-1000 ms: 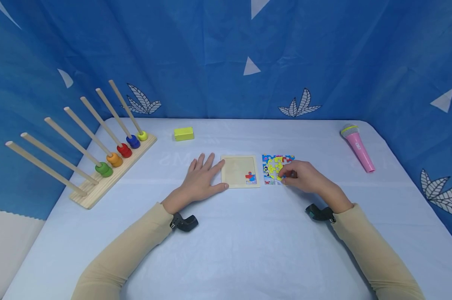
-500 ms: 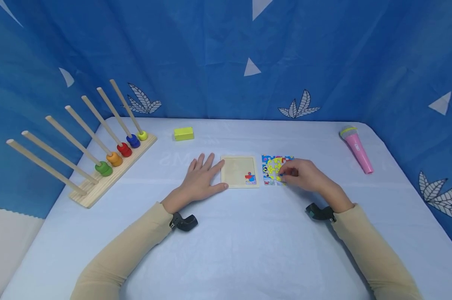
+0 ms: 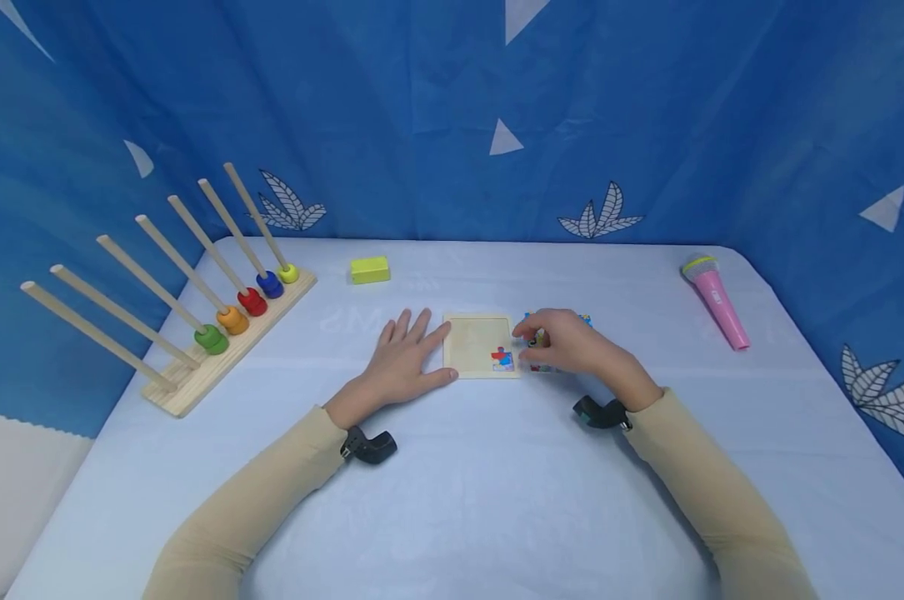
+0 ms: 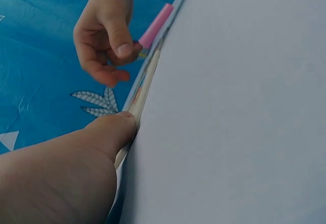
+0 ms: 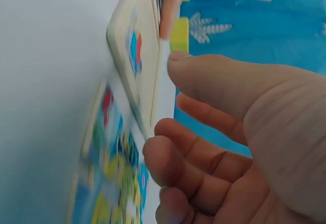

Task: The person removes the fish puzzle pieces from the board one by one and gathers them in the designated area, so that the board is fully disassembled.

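Note:
A square wooden puzzle tray point(image 3: 470, 337) lies mid-table with one red-and-blue piece point(image 3: 502, 358) set in its near right corner. My left hand point(image 3: 407, 346) lies flat beside it, the thumb point(image 4: 109, 130) against the tray's edge point(image 4: 145, 86). My right hand point(image 3: 532, 343) hovers between the tray and the colourful pile of puzzle pieces point(image 3: 571, 320), most of which it hides. In the right wrist view, thumb and fingers pinch a thin pale puzzle piece point(image 5: 164, 86) just off the tray point(image 5: 127, 35), above the blurred pile point(image 5: 109, 173).
A wooden peg rack point(image 3: 189, 379) with several coloured rings stands at the left. A yellow block point(image 3: 369, 269) lies behind the tray, a pink toy microphone point(image 3: 714, 304) at the far right. A blue backdrop closes in the pale blue table point(image 3: 481, 483).
My right hand has moved left from the right side of the piece pile to the tray's right edge, with a piece pinched in it. The left hand has stayed put.

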The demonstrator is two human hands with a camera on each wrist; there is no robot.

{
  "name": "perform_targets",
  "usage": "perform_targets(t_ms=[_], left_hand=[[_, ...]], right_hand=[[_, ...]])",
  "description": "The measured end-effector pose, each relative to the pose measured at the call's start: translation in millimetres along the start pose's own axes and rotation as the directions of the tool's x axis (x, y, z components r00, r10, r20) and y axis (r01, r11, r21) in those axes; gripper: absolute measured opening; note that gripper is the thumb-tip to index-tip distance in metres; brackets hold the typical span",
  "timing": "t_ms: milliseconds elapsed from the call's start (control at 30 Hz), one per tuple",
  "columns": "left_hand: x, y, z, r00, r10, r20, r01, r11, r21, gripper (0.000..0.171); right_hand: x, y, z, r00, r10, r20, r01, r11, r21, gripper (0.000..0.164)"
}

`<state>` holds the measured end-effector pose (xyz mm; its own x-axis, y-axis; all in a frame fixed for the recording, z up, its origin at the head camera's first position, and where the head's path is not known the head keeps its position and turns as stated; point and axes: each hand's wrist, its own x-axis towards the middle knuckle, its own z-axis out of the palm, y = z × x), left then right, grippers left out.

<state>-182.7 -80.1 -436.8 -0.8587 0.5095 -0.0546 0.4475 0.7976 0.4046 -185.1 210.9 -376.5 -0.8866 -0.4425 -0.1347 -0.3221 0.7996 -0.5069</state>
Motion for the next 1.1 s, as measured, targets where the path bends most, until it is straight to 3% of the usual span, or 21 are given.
perform_targets(t_ms=[233,800,1100], left_hand=[[1.0,3.0,-0.8,1.000,0.008,-0.013,-0.008,1.000,0.003,0.083],[0.6,1.8,-2.5,1.000,-0.001,0.004,0.001,1.000,0.006,0.083],[0.0,2.9,-3.1,1.000,-0.002,0.007,0.002,1.000,0.005,0.083]], right_hand=[[11,-11,11,0.997,-0.077,0.021,0.078,0.997,-0.024,0.034],[13,-20,22,0.998,0.036,0.054,-0.030,0.993,-0.112,0.044],[13,-19,23,0.998,0.039,0.040,-0.034,0.992,-0.118,0.044]])
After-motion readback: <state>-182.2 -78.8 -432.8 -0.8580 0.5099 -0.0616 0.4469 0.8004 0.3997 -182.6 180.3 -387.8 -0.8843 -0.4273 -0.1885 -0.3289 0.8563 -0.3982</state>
